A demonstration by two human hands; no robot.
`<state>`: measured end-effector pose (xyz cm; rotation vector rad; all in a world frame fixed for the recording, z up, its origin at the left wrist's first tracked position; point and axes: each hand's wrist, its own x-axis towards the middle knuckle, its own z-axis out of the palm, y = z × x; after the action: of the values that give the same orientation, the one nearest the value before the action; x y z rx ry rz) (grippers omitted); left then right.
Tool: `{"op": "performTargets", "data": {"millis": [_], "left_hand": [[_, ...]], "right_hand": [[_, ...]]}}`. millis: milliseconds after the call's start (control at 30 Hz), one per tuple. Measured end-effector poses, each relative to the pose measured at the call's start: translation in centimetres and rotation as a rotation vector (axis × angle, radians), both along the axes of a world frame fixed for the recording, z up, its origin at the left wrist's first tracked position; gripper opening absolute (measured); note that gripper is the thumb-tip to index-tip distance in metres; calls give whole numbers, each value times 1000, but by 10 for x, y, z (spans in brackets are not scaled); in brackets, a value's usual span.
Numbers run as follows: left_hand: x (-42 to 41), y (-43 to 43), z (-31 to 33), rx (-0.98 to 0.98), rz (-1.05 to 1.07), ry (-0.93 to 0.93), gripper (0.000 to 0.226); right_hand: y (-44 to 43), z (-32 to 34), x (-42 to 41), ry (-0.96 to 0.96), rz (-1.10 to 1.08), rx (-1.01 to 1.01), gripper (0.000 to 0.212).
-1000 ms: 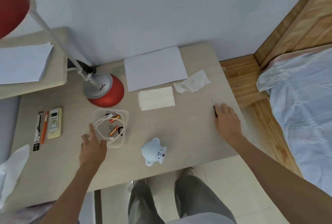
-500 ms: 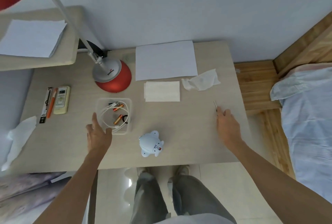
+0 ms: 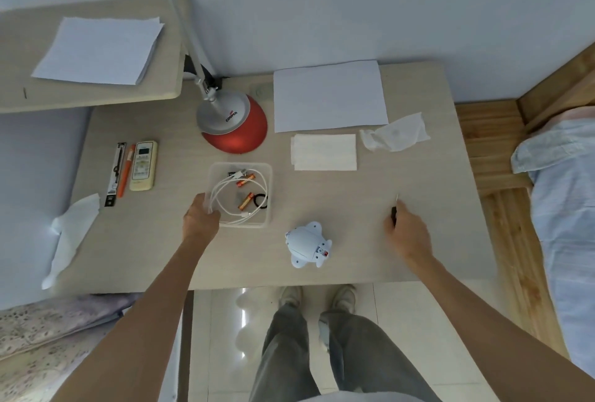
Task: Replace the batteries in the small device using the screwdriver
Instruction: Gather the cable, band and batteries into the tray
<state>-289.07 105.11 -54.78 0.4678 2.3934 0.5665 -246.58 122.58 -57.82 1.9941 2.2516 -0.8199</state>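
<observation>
A small pale blue device (image 3: 307,245) with stubby legs lies on the beige table (image 3: 354,202) near its front edge. A clear plastic tray (image 3: 240,195) to its left holds orange batteries (image 3: 246,201), a white cable and a black ring. My left hand (image 3: 201,218) grips the tray's near left corner. My right hand (image 3: 407,232) is curled over the dark handle of a small screwdriver (image 3: 395,205); the thin shaft points away from me.
A red desk lamp (image 3: 233,121) stands behind the tray. White paper (image 3: 328,95), a folded napkin (image 3: 323,152) and a crumpled tissue (image 3: 394,136) lie at the back. A remote (image 3: 143,165) and pens lie at the left. A bed is to the right.
My left hand has moved from beside the tray onto its near left corner. My right hand's fingers have curled around the screwdriver handle. The camera has tilted.
</observation>
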Motion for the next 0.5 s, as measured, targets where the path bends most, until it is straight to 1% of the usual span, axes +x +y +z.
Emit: {"op": "performTargets", "data": {"millis": [33,67,167,233,300,400,500], "left_hand": [[-5,2,-1,14,59,-100,50],[-10,2,-4,44,129,-212,52],[-13,4,3,125,269,-497,57],[-14,5,11,152,292,-641,46],[-15,6,19,159,310,-735,34],[-16,4,33,213,349,-855,26],[-17,2,48,289,340,-950,23]], "right_hand": [[-6,3,-8,92,-58,-56,14],[-12,6,-17,176,-128,-112,11],[-29,24,-46,400,-407,-310,16],[-42,45,-65,551,-581,-411,18],[-53,68,-79,654,-655,-436,19],[-69,103,-93,809,-697,-460,18],[-84,143,-100,1000,-739,-488,16]]}}
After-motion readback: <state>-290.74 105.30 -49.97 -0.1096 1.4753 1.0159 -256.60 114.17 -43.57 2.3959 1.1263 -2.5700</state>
